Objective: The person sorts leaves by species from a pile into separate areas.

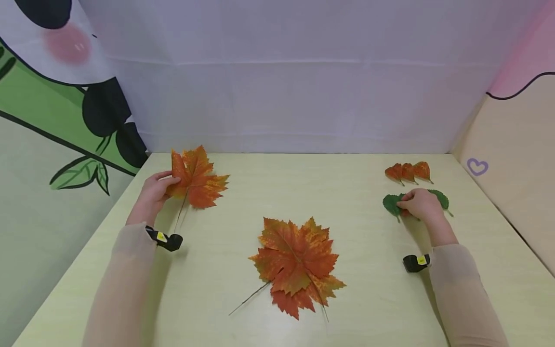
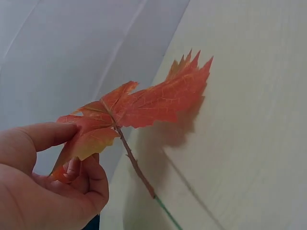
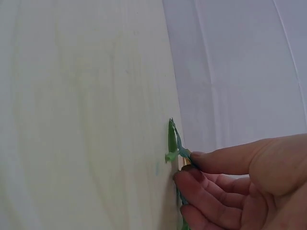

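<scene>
At the table's far left, my left hand (image 1: 156, 190) pinches the edge of an orange artificial maple leaf (image 1: 201, 178) between thumb and fingers. In the left wrist view its brown stem (image 2: 136, 167) slants down, and the leaf tilts over the tabletop. My right hand (image 1: 420, 205) is at the far right, among small green leaves. Thumb and forefinger pinch a green leaf (image 3: 180, 149), mostly hidden by the fingers. One green leaf (image 1: 391, 204) shows left of this hand and another green leaf (image 1: 440, 199) right of it. A reddish bit shows beneath the fingers.
Overlapping orange maple leaves (image 1: 297, 260) lie at the table's middle front, stems spread outward. Behind the green leaves, a row of small orange-brown leaves (image 1: 407, 171) lies on the pale table (image 1: 277, 188). A white cloth (image 1: 286, 106) hangs along the back edge.
</scene>
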{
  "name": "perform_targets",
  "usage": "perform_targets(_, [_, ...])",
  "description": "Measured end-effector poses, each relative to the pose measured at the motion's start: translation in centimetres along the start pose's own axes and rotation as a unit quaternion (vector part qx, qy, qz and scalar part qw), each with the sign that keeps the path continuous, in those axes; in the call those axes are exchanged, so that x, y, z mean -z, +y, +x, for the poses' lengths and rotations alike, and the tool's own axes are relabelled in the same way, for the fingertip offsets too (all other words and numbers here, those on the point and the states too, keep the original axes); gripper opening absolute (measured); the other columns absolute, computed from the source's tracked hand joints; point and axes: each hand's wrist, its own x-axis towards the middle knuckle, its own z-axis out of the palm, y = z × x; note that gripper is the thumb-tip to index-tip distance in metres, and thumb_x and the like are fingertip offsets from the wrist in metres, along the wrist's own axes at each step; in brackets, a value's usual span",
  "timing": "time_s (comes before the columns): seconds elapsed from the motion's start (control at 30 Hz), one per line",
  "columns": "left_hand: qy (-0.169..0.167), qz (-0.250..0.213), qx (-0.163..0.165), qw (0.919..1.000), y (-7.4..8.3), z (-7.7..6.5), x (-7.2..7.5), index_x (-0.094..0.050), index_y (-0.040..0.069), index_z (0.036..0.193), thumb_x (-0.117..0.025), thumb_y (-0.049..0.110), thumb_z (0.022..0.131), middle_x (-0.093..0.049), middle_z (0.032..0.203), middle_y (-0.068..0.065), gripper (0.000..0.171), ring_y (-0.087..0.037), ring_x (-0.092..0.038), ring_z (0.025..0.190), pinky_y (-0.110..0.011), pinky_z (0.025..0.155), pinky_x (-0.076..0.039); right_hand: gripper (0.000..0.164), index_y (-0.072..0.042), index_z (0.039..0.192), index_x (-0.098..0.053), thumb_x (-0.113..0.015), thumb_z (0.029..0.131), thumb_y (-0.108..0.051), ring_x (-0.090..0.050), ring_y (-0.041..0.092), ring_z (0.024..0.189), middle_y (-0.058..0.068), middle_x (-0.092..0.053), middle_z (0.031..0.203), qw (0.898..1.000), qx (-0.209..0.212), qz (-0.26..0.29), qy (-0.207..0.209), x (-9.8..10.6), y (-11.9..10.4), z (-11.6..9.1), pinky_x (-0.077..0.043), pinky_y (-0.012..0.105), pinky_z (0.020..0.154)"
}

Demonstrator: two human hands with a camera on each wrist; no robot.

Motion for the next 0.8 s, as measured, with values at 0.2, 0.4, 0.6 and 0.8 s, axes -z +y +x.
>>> perform_targets(0.2, [0.046, 0.045, 0.017, 0.9978, -1.3, 1.1, 0.9, -0.022, 0.002, 0.143, -0.056, 0.02, 0.089, -0.042, 0.112, 0.002, 0.066, -0.004, -0.044, 0.084, -0.013, 0.07, -0.042, 0.032, 0.005, 0.097, -0.057, -0.059, 0.087, -0.026, -0.057, 0.03, 0.078, 0.005, -0.065, 0.068, 1.0, 0.0, 0.006, 0.0, -0.2, 0.4, 0.2, -0.041, 0.038, 0.066])
perform_targets(0.4, [0.094, 0.1, 0.041, 0.9898, -2.1, 1.9, 1.1, -0.024, 0.004, 0.143, -0.055, 0.022, 0.088, -0.025, 0.144, -0.013, 0.065, -0.018, -0.038, 0.108, -0.031, 0.098, -0.034, 0.033, 0.005, 0.094, -0.059, -0.058, 0.088, -0.027, -0.057, 0.023, 0.07, 0.002, -0.064, 0.063, 1.0, -0.002, 0.008, 0.002, -0.1, 0.5, 0.2, -0.039, 0.032, 0.06])
perform_targets(0.6, [0.102, 0.14, 0.042, 0.984, -2.4, 2.1, 1.1, -0.028, -0.001, 0.14, -0.054, 0.02, 0.088, -0.027, 0.142, -0.016, 0.062, -0.025, -0.034, 0.117, -0.038, 0.103, -0.029, 0.034, 0.005, 0.094, -0.061, -0.057, 0.089, -0.028, -0.057, 0.019, 0.065, -0.002, -0.063, 0.059, 1.0, -0.008, 0.011, 0.0, -0.1, 0.7, 0.2, -0.039, 0.031, 0.059])
perform_targets(0.8, [0.09, 0.155, 0.046, 0.9827, -2.5, 2.2, 1.5, -0.031, -0.002, 0.139, -0.054, 0.019, 0.088, -0.032, 0.138, -0.016, 0.06, -0.025, -0.036, 0.114, -0.037, 0.1, -0.033, 0.033, 0.005, 0.095, -0.061, -0.057, 0.089, -0.028, -0.058, 0.018, 0.064, -0.003, -0.064, 0.058, 1.0, -0.008, 0.015, -0.004, -0.1, 0.9, 0.3, -0.039, 0.031, 0.06])
